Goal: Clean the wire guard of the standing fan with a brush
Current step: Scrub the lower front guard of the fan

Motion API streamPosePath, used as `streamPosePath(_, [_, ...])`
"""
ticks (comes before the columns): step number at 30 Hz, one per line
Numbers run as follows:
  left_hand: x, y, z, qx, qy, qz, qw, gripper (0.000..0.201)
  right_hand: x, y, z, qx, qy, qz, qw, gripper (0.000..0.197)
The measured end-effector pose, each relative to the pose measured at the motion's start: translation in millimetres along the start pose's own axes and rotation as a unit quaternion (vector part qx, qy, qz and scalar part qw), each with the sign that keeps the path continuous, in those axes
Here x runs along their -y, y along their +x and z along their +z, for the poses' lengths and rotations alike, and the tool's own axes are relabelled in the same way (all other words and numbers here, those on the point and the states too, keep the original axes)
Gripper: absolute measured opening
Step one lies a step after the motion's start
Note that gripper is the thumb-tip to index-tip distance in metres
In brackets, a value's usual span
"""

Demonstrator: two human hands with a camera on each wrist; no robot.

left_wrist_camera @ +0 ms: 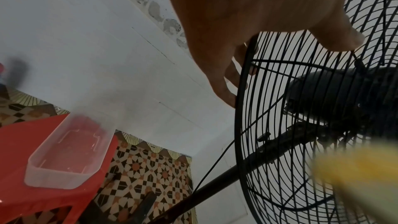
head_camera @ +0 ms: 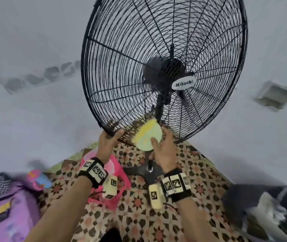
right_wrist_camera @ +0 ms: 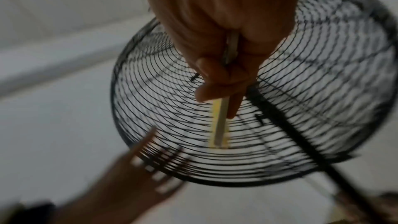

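Observation:
The fan's black wire guard [head_camera: 130, 58] stands tilted in front of me, its motor [head_camera: 163, 72] behind a Mikachi badge. My left hand [head_camera: 112, 135] grips the guard's lower left rim; in the left wrist view its fingers [left_wrist_camera: 234, 77] curl round the rim wire. A yellow and pale green brush [head_camera: 147, 135] is held in my right hand [head_camera: 162, 145], thumb on its back, bristle side against the guard's bottom wires. In the right wrist view the brush [right_wrist_camera: 219, 125] shows edge-on below my right hand [right_wrist_camera: 226, 74], with the left hand [right_wrist_camera: 146, 168] blurred lower left.
A red stool [left_wrist_camera: 32, 193] carrying a clear plastic container [left_wrist_camera: 69, 152] stands left of the fan pole [left_wrist_camera: 237, 173]. The fan base [head_camera: 150, 172] sits on patterned floor. A purple bag [head_camera: 8, 215] lies lower left and a dark bag [head_camera: 261, 206] lower right. White walls behind.

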State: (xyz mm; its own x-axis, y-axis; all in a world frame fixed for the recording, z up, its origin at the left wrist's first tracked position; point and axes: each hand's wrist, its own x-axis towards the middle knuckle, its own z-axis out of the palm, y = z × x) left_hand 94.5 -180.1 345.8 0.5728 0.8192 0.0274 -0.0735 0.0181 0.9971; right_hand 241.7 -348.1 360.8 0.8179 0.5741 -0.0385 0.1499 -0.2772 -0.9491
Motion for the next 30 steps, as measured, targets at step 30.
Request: streamPosePath(30, [-9.5, 52.6, -33.8, 0.048, -0.033, -0.057, 0.997, 0.059, 18.9, -23.1, 8.9, 0.207, -0.012, -0.126, 0.97, 0.09])
